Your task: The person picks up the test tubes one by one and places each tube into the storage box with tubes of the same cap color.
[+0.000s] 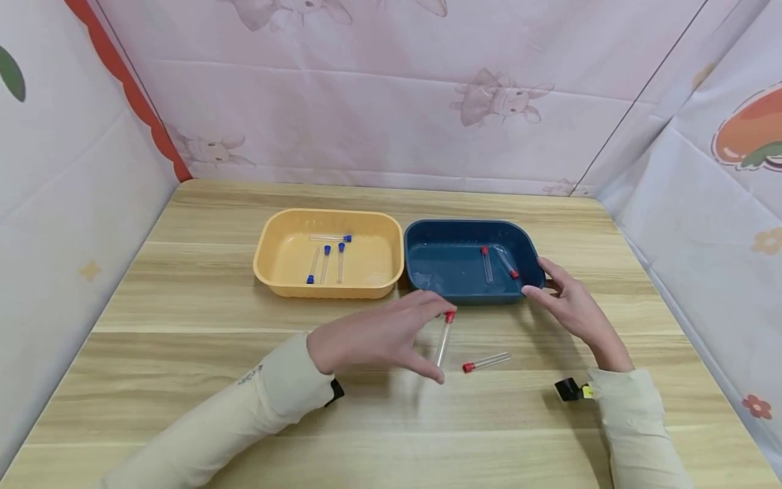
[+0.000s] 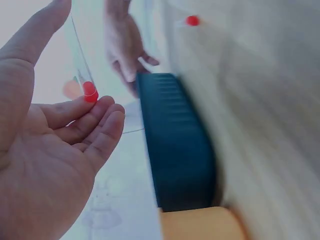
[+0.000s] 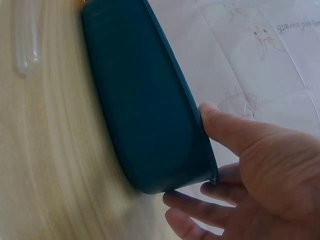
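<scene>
My left hand (image 1: pixel 379 336) holds a clear test tube with a red cap (image 1: pixel 449 317) between thumb and fingers, above the table in front of the basins. In the left wrist view the red cap sits at the fingertips. My right hand (image 1: pixel 574 309) grips the right end of the dark blue basin (image 1: pixel 470 299), thumb at the rim and fingers against the outer wall. Two red-capped test tubes (image 1: pixel 487 265) lie inside that basin. Another red-capped test tube (image 1: pixel 489 362) lies on the table, to the right of the held one.
Left of the blue basin, close beside it, stands a yellow basin (image 1: pixel 330 292) with several blue-capped test tubes (image 1: pixel 341 263) lying in it. Both rest on a wood-grain table (image 1: pixel 183 326). Printed cloth walls (image 1: pixel 379 122) enclose the back and sides.
</scene>
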### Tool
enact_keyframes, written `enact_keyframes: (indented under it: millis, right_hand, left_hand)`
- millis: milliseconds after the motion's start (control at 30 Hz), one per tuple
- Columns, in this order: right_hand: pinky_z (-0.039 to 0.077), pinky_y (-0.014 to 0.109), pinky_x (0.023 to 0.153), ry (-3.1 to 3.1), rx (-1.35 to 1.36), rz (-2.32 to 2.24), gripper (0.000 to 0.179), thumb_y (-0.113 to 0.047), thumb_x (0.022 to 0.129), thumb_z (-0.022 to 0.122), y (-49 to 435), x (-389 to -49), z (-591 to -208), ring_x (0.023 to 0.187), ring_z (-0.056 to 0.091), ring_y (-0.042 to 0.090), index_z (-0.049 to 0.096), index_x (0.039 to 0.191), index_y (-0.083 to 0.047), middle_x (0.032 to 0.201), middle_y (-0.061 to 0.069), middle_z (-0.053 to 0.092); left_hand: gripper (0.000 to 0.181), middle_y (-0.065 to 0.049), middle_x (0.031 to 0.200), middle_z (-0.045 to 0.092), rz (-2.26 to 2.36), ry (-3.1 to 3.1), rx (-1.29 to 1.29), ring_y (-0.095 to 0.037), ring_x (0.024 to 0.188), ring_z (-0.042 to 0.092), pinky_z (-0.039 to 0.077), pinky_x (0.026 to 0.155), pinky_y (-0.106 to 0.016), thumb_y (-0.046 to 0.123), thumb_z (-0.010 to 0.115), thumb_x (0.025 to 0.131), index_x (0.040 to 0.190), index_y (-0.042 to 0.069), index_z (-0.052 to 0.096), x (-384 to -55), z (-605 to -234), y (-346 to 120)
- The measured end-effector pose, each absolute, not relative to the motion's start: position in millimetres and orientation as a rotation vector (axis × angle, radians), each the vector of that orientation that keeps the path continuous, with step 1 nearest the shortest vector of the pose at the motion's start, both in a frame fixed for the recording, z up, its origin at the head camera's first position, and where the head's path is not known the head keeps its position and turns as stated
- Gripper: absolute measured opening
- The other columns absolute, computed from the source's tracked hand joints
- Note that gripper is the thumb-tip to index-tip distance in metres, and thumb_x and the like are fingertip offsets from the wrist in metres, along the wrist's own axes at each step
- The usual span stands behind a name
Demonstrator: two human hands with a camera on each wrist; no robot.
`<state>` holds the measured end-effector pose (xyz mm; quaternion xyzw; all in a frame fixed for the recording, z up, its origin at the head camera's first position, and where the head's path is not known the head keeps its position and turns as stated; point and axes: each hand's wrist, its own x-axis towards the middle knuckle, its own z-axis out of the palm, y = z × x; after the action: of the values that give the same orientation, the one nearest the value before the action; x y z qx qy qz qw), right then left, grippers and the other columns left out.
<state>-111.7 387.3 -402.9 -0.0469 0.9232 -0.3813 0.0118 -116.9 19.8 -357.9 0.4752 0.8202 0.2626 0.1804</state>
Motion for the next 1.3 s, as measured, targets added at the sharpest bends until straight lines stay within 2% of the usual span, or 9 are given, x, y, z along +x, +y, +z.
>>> enact_keyframes:
  millis: [300, 500, 800, 1300]
  right_hand:
    - [0.041, 0.001, 0.081, 2.864, -0.158, -1.223, 0.077, -0.022, 0.103, 0.067, 390, -113, -405, 0.130, 0.050, 0.054, 0.024, 0.161, 0.005, 0.162, 0.032, 0.028]
    - [0.042, 0.001, 0.080, 2.871, -0.172, -1.231, 0.076, -0.020, 0.103, 0.068, 390, -114, -405, 0.129, 0.051, 0.054, 0.025, 0.160, 0.006, 0.161, 0.033, 0.029]
    - [0.042, 0.002, 0.080, 2.869, -0.168, -1.242, 0.076, -0.020, 0.103, 0.068, 389, -113, -406, 0.128, 0.052, 0.054, 0.025, 0.160, 0.006, 0.161, 0.033, 0.029]
    - [0.041, 0.001, 0.081, 2.874, -0.151, -1.230, 0.077, -0.021, 0.103, 0.068, 389, -114, -407, 0.129, 0.051, 0.054, 0.024, 0.161, 0.006, 0.162, 0.032, 0.028]
  left_hand:
    - [0.097, -0.003, 0.152, 0.048, 0.866, 2.355, 1.402, -0.016, 0.137, 0.046, 0.045, 0.111, -0.034, 0.056, 0.086, 0.079, 0.155, 0.011, 0.045, -129, -331, 38]
    - [0.093, -0.005, 0.149, 0.051, 0.946, 2.343, 1.394, -0.017, 0.129, 0.052, 0.051, 0.104, -0.031, 0.046, 0.089, 0.080, 0.154, 0.008, 0.046, -139, -324, 46]
    - [0.090, -0.004, 0.140, 0.055, 1.028, 2.429, 1.327, -0.014, 0.121, 0.054, 0.051, 0.096, -0.026, 0.048, 0.088, 0.081, 0.152, 0.008, 0.049, -155, -322, 59]
    - [0.091, -0.005, 0.142, 0.055, 1.094, 2.525, 1.090, -0.020, 0.127, 0.054, 0.051, 0.102, -0.032, 0.054, 0.084, 0.083, 0.152, 0.008, 0.048, -185, -336, 74]
